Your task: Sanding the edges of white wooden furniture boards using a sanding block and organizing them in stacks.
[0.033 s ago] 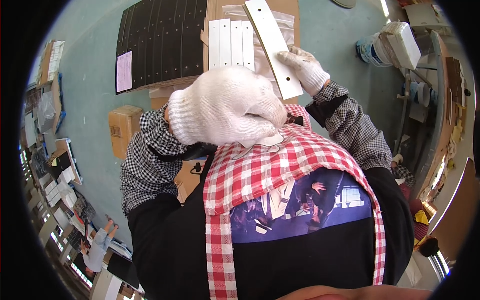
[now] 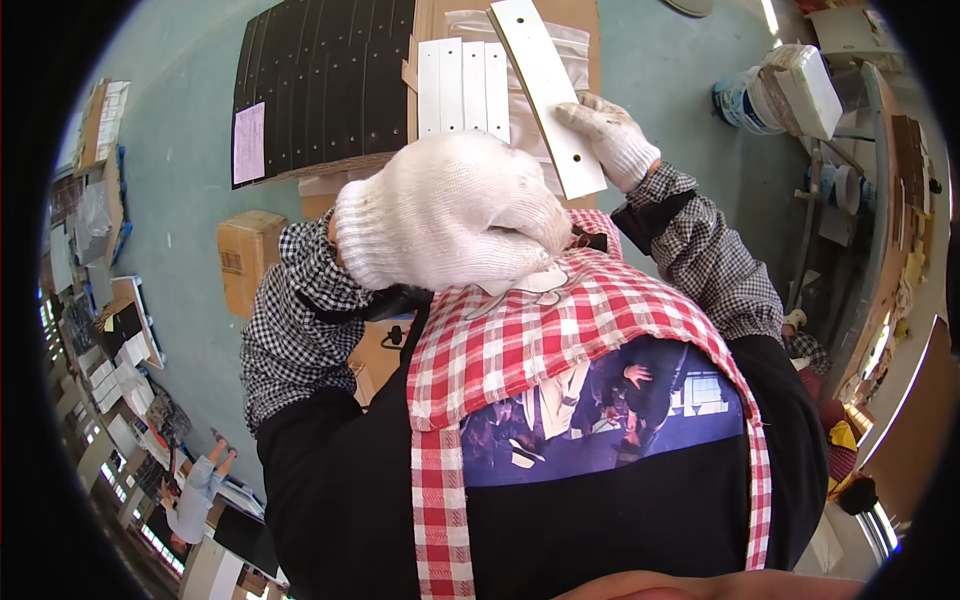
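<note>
My right hand, in a white knitted glove, grips the right edge of a long white board near its lower end, thumb on top. The board has a dark hole near each end and is tilted, its upper end leaning left. Close to the camera, in front of my chest, my left hand is raised in a matching glove. Its fingers are curled in, and whatever they hold is hidden. Beyond it lie several narrower white strips with small holes, side by side. Clear plastic wrapping lies partly under the board.
To the left of the strips is a block of black strips with a pale purple paper. A cardboard box stands on the floor at left. Buckets stand at right beside a rack. Another person is far off, lower left.
</note>
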`<state>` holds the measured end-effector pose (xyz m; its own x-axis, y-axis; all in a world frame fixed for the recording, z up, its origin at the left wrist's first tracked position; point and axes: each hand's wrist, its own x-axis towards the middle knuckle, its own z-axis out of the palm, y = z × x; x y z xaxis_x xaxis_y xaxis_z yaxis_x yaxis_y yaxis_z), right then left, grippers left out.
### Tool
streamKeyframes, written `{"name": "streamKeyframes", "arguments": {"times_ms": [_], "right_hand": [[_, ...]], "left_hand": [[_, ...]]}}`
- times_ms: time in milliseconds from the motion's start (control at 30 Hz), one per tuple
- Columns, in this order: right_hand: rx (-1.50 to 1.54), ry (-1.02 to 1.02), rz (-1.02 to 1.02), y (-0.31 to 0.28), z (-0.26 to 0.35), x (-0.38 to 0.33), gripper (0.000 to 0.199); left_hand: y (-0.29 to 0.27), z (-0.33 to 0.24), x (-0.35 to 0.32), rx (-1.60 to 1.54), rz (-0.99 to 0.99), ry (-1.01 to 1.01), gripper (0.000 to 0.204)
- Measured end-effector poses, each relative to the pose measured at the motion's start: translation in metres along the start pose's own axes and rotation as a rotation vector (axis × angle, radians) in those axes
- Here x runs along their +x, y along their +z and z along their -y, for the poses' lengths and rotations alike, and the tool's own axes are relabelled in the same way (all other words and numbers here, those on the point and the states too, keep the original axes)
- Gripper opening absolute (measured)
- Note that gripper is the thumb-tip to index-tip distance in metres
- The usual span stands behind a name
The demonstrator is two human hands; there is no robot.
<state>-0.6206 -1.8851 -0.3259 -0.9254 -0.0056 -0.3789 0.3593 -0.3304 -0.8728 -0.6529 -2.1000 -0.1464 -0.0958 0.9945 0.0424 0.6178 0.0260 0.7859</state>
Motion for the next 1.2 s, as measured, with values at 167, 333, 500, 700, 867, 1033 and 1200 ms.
{"name": "streamKeyframes", "arguments": {"times_ms": [167,333,500,700,867,1033,1200], "right_hand": [[0.009,0.027,0.014,0.001,0.001,0.004,0.037],[0.035,0.023,0.014,0.002,0.001,0.008,0.037],[0.010,0.059,-0.007,-0.012,-0.010,0.017,0.041],[0.118,0.163,-0.008,-0.012,-0.044,0.052,0.039],[0.261,0.230,-0.020,-0.004,-0.118,0.129,0.038],[0.284,0.215,-0.054,0.012,-0.146,0.173,0.035],[0.171,0.240,-0.082,0.056,-0.145,0.210,0.033]], "left_hand": [[-0.006,0.001,-0.013,0.083,-0.095,-0.008,0.015],[-0.009,0.010,-0.039,0.137,-0.231,-0.135,0.009],[0.004,0.027,-0.071,0.041,-0.420,-0.426,0.006],[0.098,0.112,-0.187,-0.234,-0.765,-1.458,0.027],[0.233,0.118,-0.301,-0.263,-0.952,-1.674,0.022],[0.304,0.066,-0.310,-0.749,-1.034,-1.935,0.011],[0.351,0.032,-0.338,-0.907,-1.233,-1.860,0.013]]}}
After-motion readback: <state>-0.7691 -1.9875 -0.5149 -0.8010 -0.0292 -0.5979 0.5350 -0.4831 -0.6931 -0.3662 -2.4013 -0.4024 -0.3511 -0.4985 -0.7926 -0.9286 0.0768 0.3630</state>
